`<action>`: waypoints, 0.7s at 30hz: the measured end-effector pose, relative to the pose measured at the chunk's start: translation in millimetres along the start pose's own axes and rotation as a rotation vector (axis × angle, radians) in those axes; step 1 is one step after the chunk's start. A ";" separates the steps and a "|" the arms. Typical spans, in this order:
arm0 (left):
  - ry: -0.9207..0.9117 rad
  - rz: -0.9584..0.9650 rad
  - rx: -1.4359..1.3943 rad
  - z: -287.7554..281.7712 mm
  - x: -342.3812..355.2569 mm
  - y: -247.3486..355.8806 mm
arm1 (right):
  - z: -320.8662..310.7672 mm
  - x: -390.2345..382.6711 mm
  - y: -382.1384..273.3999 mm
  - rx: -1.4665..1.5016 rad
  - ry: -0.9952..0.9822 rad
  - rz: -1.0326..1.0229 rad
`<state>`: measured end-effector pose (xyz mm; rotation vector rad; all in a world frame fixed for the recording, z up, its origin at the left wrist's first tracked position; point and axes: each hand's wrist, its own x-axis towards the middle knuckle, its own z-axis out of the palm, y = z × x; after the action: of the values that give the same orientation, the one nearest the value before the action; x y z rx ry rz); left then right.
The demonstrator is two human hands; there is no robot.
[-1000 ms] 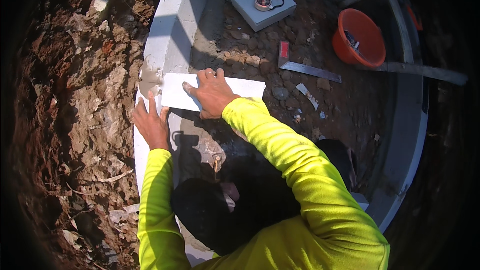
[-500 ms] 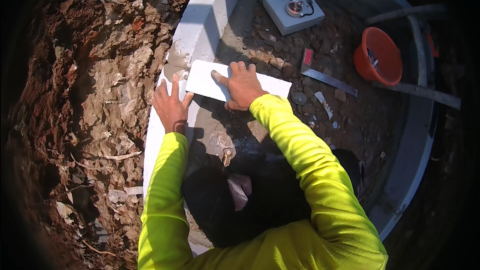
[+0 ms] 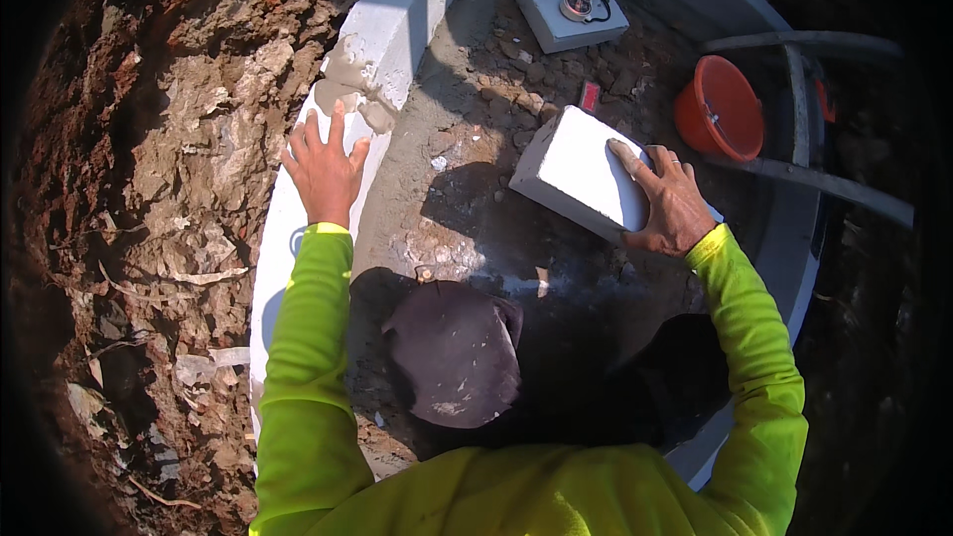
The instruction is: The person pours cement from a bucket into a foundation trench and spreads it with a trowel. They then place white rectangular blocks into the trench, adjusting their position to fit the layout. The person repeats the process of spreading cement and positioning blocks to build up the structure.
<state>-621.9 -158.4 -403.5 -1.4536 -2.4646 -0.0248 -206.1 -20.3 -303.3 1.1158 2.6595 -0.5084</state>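
While the right hand (image 3: 670, 201) gripped: the white block (image 3: 591, 164) sat tilted over the rubble floor (image 3: 467, 139), right of the view's middle and well apart from the wall (image 3: 397, 5); the shadow beside it suggested that it was off the ground.
Right fingers: bent over the block's right end, parted only as far as its width; the thumb lay along the near edge, the index finger reached across the top and the other 3 lay toward the far edge, likely because so broad a span steadied a bulky piece in 1 hand.
Left fingers: spread wide and holding nothing; the left hand (image 3: 328, 169) lay palm down over the wall's top, perhaps to brace the body above the bent knee (image 3: 452, 352). Whether it bore weight could not be told.
Mortar patch (image 3: 331, 91): grey, at the left fingertips.
Second block (image 3: 541, 0): flat on the ground, with a round case (image 3: 576, 6) on top, probably to keep it out of the grit.
Orange bucket (image 3: 687, 121): near the grey bars (image 3: 834, 184), within the curved wall, seemingly kept within reach; its contents were too small to name.
Red-ended tool (image 3: 590, 96): just beyond the held block, which hid the rest.
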 end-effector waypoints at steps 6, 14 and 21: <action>0.027 0.019 -0.027 7.9 5.3 7.2 | 27.2 -122.3 97.5 0.044 0.081 0.328; 0.138 0.303 -0.306 20.9 -18.5 51.8 | 135.8 -207.4 158.3 0.005 0.054 0.662; -0.215 0.496 -0.145 98.5 -19.9 110.3 | 156.7 -198.0 156.6 -0.087 0.070 0.700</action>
<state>-540.5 -105.7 -516.9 -2.1958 -2.2187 0.0567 53.0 -107.7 -419.4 1.9209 2.0984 -0.2129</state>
